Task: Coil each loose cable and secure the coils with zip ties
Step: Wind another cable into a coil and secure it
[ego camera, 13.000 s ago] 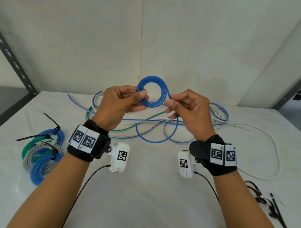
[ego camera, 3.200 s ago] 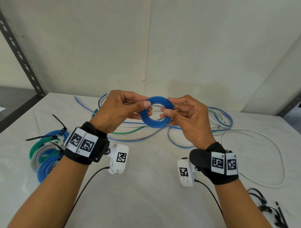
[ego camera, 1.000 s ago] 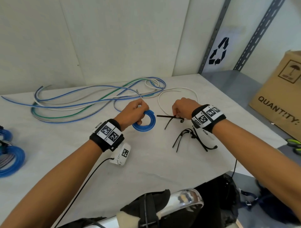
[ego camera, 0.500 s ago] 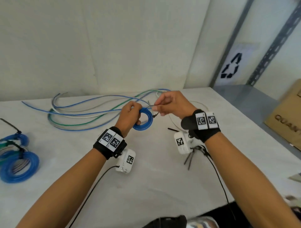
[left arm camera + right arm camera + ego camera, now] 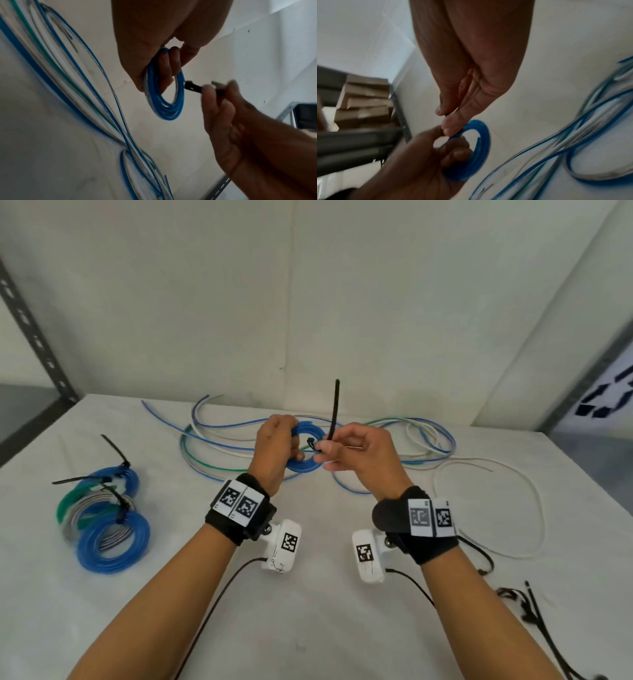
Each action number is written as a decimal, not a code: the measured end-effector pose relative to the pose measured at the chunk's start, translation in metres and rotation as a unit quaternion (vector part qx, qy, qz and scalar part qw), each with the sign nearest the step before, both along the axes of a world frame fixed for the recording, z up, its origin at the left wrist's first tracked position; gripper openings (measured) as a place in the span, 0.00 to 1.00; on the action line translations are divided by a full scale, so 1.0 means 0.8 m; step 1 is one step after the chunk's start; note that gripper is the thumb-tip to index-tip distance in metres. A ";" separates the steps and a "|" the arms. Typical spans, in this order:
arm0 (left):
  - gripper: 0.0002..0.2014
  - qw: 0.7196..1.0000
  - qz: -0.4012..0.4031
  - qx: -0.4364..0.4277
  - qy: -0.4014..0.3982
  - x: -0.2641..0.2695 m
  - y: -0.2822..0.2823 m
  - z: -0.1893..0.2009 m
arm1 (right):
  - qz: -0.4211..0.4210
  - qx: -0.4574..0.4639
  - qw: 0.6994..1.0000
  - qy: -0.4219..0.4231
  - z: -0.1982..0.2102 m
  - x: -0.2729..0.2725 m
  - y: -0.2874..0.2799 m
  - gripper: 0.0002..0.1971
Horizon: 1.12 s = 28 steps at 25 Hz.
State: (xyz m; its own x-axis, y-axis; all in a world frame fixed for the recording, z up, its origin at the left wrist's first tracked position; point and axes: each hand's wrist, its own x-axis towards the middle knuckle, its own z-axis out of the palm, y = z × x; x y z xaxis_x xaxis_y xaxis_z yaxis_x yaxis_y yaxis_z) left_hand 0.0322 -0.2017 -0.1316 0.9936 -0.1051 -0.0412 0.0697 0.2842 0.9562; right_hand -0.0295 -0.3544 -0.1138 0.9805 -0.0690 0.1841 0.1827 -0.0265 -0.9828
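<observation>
A white table [image 5: 308,628] fills the lower two thirds of the head view. No container is seen on it; everything lies straight on its surface. Loose cables [image 5: 219,440] in blue, green, grey and white are spread across the upper centre of the frame, and one long white cable [image 5: 534,508] is looped out toward the right edge. At centre left, finished coils [image 5: 102,518] in blue, green and grey are piled overlapping one another, each bound with a black tie whose tail sticks out. Spare zip ties [image 5: 527,607] are seen in a small heap at lower right.

Above the middle of the table, clear of its surface, a small blue coil [image 5: 305,450] is held up on edge. The left hand [image 5: 277,446] is curled round the coil's left side, with fingers passed through the opening, as shown in the left wrist view [image 5: 164,70]. A black zip tie [image 5: 334,412] is pinched between thumb and forefinger of the right hand [image 5: 359,453], its head just beside the coil's right rim and its tail pointing up. Whether the tie passes round the coil cannot be told.
</observation>
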 end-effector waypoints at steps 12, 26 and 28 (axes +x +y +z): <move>0.07 0.997 -0.066 0.027 -0.013 0.009 0.027 0.006 | -0.102 -0.175 0.967 -0.156 -0.027 0.044 0.045 0.03; 0.11 0.970 -0.054 0.119 -0.206 0.004 0.036 0.023 | -0.028 -0.055 0.988 -0.141 0.006 0.012 0.042 0.11; 0.10 0.964 -0.046 0.130 -0.228 0.002 0.036 0.026 | 0.027 -0.010 0.993 -0.114 0.014 0.005 0.043 0.11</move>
